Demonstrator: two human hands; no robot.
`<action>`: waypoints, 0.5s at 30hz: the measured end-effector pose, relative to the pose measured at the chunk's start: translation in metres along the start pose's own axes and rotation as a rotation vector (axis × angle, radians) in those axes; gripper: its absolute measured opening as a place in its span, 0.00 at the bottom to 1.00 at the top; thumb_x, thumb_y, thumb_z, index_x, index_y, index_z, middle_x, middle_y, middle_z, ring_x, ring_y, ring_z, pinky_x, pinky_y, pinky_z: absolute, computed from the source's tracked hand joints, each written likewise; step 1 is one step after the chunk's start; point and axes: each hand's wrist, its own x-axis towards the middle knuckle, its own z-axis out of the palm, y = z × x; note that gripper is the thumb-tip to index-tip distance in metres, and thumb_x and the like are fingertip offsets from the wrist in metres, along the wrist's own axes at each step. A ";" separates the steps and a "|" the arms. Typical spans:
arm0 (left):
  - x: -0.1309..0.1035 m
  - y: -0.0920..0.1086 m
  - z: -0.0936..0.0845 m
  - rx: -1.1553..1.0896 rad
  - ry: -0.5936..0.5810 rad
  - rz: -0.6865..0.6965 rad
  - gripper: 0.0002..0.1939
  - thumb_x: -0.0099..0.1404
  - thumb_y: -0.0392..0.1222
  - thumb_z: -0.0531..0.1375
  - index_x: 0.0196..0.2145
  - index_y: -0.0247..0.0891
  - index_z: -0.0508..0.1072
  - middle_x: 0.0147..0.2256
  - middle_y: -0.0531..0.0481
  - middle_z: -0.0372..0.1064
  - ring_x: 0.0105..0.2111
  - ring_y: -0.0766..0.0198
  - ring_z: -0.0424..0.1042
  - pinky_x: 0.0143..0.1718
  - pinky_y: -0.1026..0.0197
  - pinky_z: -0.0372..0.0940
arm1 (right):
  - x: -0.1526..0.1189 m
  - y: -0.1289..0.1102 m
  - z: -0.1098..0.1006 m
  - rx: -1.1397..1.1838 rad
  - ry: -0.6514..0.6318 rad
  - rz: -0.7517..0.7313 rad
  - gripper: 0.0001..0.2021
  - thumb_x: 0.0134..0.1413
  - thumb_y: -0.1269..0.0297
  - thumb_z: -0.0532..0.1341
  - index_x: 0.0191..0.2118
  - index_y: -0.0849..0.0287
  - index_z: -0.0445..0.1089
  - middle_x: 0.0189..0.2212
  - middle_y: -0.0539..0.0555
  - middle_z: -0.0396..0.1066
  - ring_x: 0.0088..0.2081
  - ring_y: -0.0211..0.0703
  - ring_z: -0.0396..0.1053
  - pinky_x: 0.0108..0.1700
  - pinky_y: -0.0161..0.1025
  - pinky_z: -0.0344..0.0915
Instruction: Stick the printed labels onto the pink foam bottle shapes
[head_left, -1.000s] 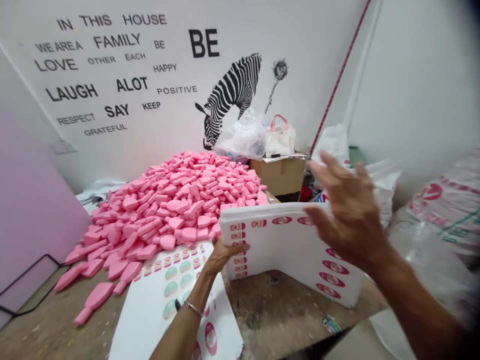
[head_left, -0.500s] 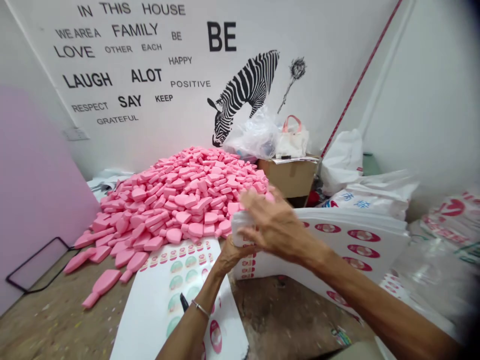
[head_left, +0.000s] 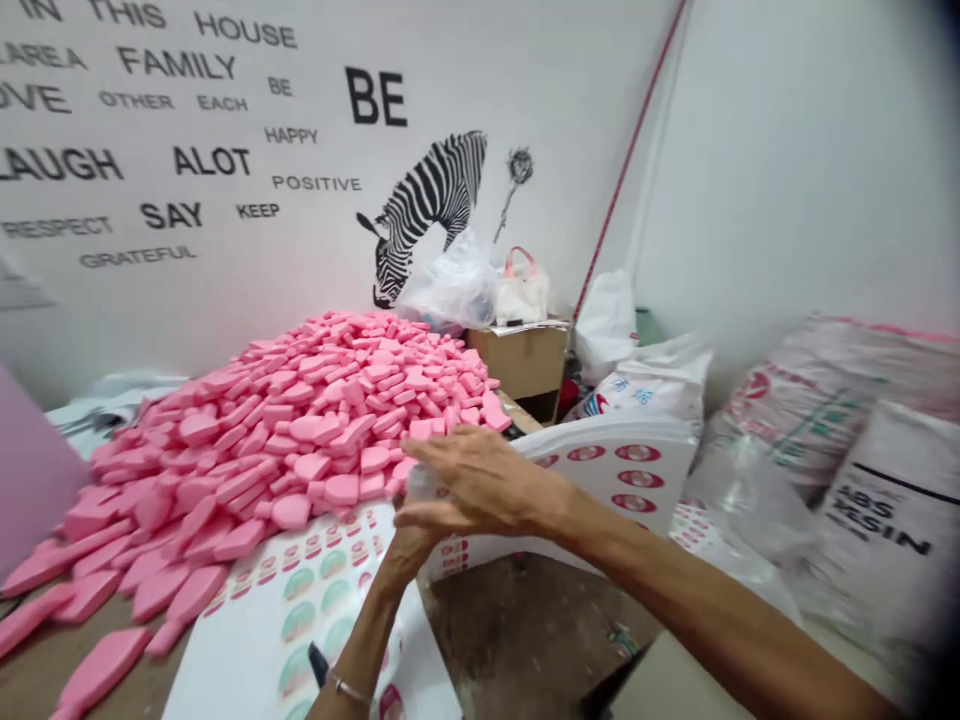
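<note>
A thick stack of printed sticker sheets (head_left: 592, 500), white with red oval prints, stands on edge and curves away to the right. My right hand (head_left: 480, 485) is closed over its near left end, fingers across the top and thumb below. Beneath it, my left hand (head_left: 412, 550) grips the same end from the lower left, its fingers mostly hidden. A bracelet (head_left: 349, 690) circles my left wrist. Under my left forearm lies a flat sticker sheet (head_left: 217, 650) with green and red prints. A dark object (head_left: 318, 664) shows beside the forearm, its kind unclear.
A large heap of pink paddle-shaped pieces (head_left: 300, 430) spreads over the table's left and back. Behind stand a cardboard box (head_left: 521, 360) with a small handbag (head_left: 523, 297) and a plastic bag (head_left: 450, 280). White sacks (head_left: 892, 510) line the right side. A carton flap (head_left: 675, 685) is at lower right.
The view has swung to the right, bringing more sacks in. My right hand, blurred over the stack's end before, now lies closed around it. My left hand keeps to the same end.
</note>
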 end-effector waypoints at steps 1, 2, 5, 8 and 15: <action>-0.001 -0.001 0.001 -0.067 0.009 -0.001 0.25 0.65 0.54 0.53 0.46 0.29 0.71 0.40 0.46 0.71 0.35 0.60 0.73 0.38 0.55 0.72 | -0.014 0.010 -0.007 -0.019 0.034 0.037 0.36 0.53 0.37 0.52 0.58 0.61 0.61 0.46 0.60 0.72 0.45 0.49 0.70 0.46 0.45 0.64; -0.001 -0.001 0.002 -0.206 0.022 -0.034 0.24 0.64 0.53 0.56 0.46 0.28 0.72 0.39 0.44 0.74 0.33 0.61 0.75 0.36 0.56 0.72 | -0.029 0.022 -0.013 -0.056 0.073 0.097 0.39 0.52 0.37 0.54 0.61 0.60 0.56 0.51 0.62 0.69 0.50 0.50 0.67 0.50 0.47 0.62; -0.001 -0.002 0.002 -0.764 0.029 -0.251 0.22 0.53 0.47 0.68 0.42 0.31 0.75 0.36 0.40 0.78 0.33 0.56 0.77 0.34 0.54 0.73 | -0.078 0.059 -0.026 -0.186 0.035 0.222 0.38 0.49 0.38 0.57 0.59 0.63 0.60 0.52 0.65 0.68 0.52 0.55 0.66 0.55 0.54 0.57; -0.001 0.000 0.000 -1.038 0.035 -0.420 0.23 0.42 0.43 0.72 0.37 0.33 0.76 0.35 0.43 0.78 0.32 0.54 0.77 0.36 0.52 0.73 | -0.108 0.084 -0.031 -0.200 0.000 0.221 0.36 0.52 0.40 0.57 0.58 0.62 0.59 0.53 0.64 0.67 0.53 0.52 0.66 0.56 0.52 0.57; -0.005 0.002 -0.002 -1.039 0.060 -0.446 0.22 0.41 0.41 0.73 0.35 0.33 0.77 0.33 0.45 0.78 0.31 0.54 0.77 0.35 0.53 0.73 | -0.124 0.094 -0.034 -0.261 0.030 0.270 0.30 0.58 0.43 0.52 0.57 0.62 0.61 0.48 0.61 0.72 0.48 0.49 0.70 0.54 0.52 0.58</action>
